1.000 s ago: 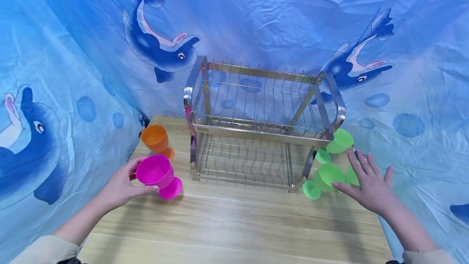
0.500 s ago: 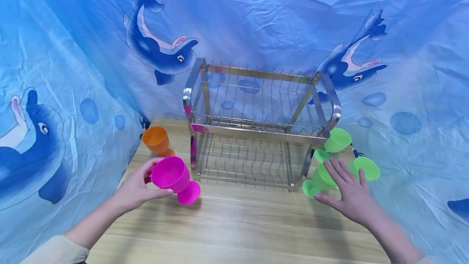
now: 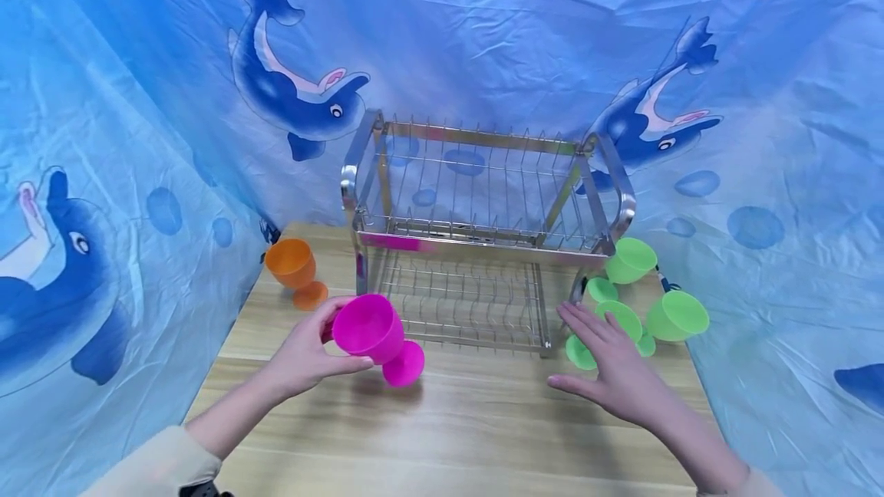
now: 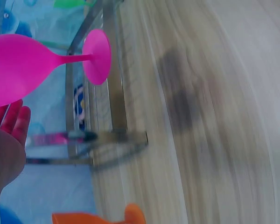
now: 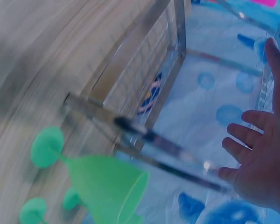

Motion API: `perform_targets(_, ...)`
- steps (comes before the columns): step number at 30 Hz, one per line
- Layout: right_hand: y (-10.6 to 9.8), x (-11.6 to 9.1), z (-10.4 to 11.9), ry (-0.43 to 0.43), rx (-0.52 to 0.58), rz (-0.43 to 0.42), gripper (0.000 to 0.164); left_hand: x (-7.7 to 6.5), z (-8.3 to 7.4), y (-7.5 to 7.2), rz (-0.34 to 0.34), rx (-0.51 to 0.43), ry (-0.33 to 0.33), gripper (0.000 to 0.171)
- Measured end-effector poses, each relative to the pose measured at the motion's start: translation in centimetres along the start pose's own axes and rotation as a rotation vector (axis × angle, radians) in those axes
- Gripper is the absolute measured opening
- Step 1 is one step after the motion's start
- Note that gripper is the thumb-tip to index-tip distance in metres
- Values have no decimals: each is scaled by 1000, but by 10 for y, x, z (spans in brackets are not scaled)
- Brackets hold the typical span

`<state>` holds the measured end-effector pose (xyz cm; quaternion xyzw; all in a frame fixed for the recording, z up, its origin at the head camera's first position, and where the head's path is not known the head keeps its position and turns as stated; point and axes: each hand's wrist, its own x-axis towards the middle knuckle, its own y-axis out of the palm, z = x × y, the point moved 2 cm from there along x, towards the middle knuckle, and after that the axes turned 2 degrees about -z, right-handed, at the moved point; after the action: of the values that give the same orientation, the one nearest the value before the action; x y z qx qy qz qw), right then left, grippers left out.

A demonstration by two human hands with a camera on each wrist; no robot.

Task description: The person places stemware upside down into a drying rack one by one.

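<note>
My left hand (image 3: 304, 355) grips a magenta goblet (image 3: 373, 328) by its bowl, thumb at the near side. The goblet tilts with its foot (image 4: 98, 57) toward the right, and its shadow falls on the wood apart from it. My right hand (image 3: 611, 366) holds nothing; its fingers are spread and straight, close to the right front leg of a two-tier metal dish rack (image 3: 483, 249). Just behind that hand stand green goblets, one (image 3: 625, 319) partly hidden by it, another (image 3: 678, 318) further right and a third (image 3: 631, 261) further back.
An orange goblet (image 3: 290, 263) stands at the table's back left, beside the rack. Blue dolphin-print sheeting (image 3: 483, 37) rises behind and at both sides of the wooden table (image 3: 442, 436). The rack's lower tier (image 3: 470, 297) sits low over the tabletop.
My left hand has carried the magenta goblet rightward, away from the orange goblet to the front of the rack. My right hand has moved left, from over the green goblets toward the rack.
</note>
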<state>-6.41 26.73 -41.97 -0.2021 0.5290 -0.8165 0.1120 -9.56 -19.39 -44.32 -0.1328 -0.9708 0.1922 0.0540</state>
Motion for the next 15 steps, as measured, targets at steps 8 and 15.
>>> perform_targets(8, 19, 27, 22, -69, 50, 8, 97, 19, -8, 31, 37, -88, -9, 79)
perform_targets(15, 39, 50, 36, -74, 143, 36, 90, 29, -15, 47, 39, -191, -32, 81)
